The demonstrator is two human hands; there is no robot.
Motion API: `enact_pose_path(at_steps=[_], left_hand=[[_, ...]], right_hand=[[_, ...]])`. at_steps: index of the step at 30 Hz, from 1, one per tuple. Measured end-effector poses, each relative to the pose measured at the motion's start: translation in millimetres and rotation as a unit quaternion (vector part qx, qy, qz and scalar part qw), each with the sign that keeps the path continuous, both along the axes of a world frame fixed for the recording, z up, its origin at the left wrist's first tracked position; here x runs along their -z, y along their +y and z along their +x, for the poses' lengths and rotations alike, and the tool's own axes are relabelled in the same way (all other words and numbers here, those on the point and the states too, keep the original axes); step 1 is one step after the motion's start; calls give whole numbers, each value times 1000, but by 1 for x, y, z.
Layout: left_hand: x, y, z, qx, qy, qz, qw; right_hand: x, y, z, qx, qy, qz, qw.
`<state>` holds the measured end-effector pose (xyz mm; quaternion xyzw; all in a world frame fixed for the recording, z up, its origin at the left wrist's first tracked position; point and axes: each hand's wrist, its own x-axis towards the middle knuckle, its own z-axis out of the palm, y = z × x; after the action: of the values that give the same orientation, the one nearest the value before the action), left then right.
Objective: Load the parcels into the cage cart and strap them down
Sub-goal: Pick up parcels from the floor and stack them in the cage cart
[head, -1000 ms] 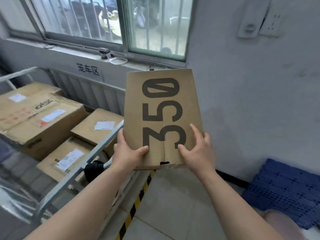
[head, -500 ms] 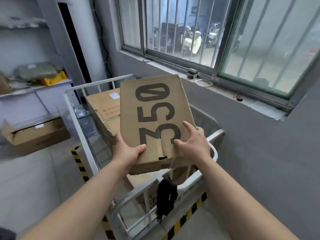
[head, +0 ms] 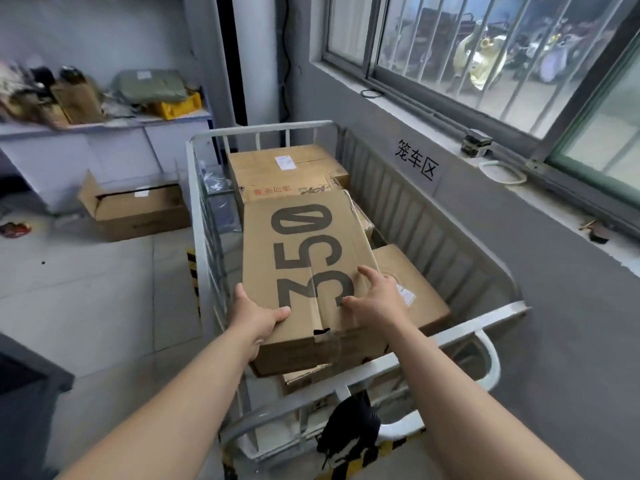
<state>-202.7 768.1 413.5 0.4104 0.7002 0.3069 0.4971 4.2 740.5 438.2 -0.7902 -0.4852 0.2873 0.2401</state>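
A flat brown carton printed "350" (head: 304,258) hangs over the white cage cart (head: 446,230), inside its walls and above the parcels lying there. My left hand (head: 258,315) grips its near left corner, thumb on top. My right hand (head: 375,299) holds its near right side, thumb and fingers on the lid. In the cart lie a large carton at the far end (head: 284,171) and a smaller labelled carton at the right (head: 415,289). Another box shows under the held carton. A black strap bundle (head: 349,434) hangs on the cart's near rail.
An open cardboard box (head: 135,206) stands on the tiled floor left of the cart. A shelf with bags and a yellow bin (head: 173,105) runs along the left wall. Grey wall and barred window (head: 485,53) close the right side. Yellow-black floor tape (head: 194,271) edges the cart bay.
I have turned left toward the cart and lowered the "350" carton from chest height down into the cage, over the parcels. Both hands keep the same hold.
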Motion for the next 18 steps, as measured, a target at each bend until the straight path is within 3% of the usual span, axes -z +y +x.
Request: enact_pose_path(at_steps=[18], left_hand=[[110, 12, 48, -50, 9, -144, 988]], right_hand=[[110, 45, 54, -89, 43, -124, 987]])
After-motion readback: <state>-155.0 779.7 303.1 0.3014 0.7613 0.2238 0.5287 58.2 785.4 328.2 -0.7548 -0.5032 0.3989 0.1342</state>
